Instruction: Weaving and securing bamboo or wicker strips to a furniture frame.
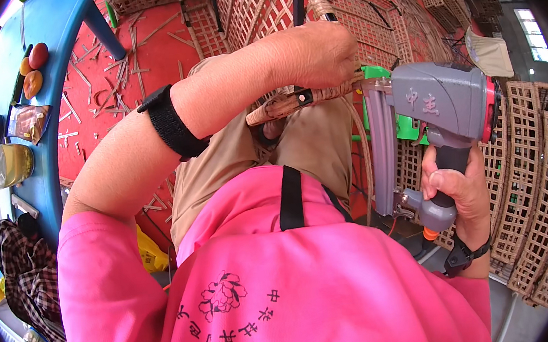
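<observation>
My right hand [457, 182] is wrapped round the black grip of a grey pneumatic nail gun [436, 97]. The gun's nose points left, beside the wrapped end of a wicker furniture frame [280, 105]. That frame rests over my lap, with woven panels rising beyond it. My left arm reaches across my body, and my left hand [328, 48] is curled closed over the frame just left of the gun's nose. Its fingertips are hidden behind the back of the hand. A loose cane strip [364, 155] hangs down beside the gun's magazine.
A blue table [57, 47] at the left bears fruit, a jar of yellowish liquid [7, 165] and a packet. Cane scraps litter the red floor [98, 89]. Stacked woven panels [530, 191] stand at the right. Behind the gun is a green plastic object [406, 127].
</observation>
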The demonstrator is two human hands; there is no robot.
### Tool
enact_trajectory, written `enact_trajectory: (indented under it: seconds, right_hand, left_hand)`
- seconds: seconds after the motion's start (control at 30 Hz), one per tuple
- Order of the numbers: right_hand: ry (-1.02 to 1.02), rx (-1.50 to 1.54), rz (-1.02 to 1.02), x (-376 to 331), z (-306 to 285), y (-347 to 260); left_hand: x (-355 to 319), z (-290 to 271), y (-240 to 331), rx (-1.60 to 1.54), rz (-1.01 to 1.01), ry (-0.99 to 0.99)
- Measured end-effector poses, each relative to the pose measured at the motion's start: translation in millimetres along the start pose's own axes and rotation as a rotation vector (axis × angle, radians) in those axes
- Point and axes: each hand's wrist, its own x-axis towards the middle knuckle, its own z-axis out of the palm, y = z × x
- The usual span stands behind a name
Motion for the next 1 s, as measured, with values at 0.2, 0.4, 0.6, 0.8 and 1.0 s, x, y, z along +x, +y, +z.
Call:
enact_trajectory:
  seconds: [0.2, 0.4, 0.6, 0.8, 1.0]
  right_hand:
    - [-0.023, -0.053, 0.051, 6, -2, -17]
    - [-0.098, -0.149, 0.079, 14, -2, -44]
    - [-0.105, -0.215, 0.094, 13, 2, -46]
    - [-0.121, -0.156, 0.044, 3, -4, -14]
    - [-0.058, 0.156, -0.089, -4, -16, 39]
  left_hand:
    - [-1, -1, -2, 0.132, 0.162, 0.004]
    - [-3, -2, -2, 0.119, 0.192, 0.009]
    - [-2, 1, -3, -0.041, 0.046, -0.011]
    - [-2, 0, -2, 0.014, 0.063, 0.030]
    - [-4, -7, 7, 0.015, 0.079, -0.007]
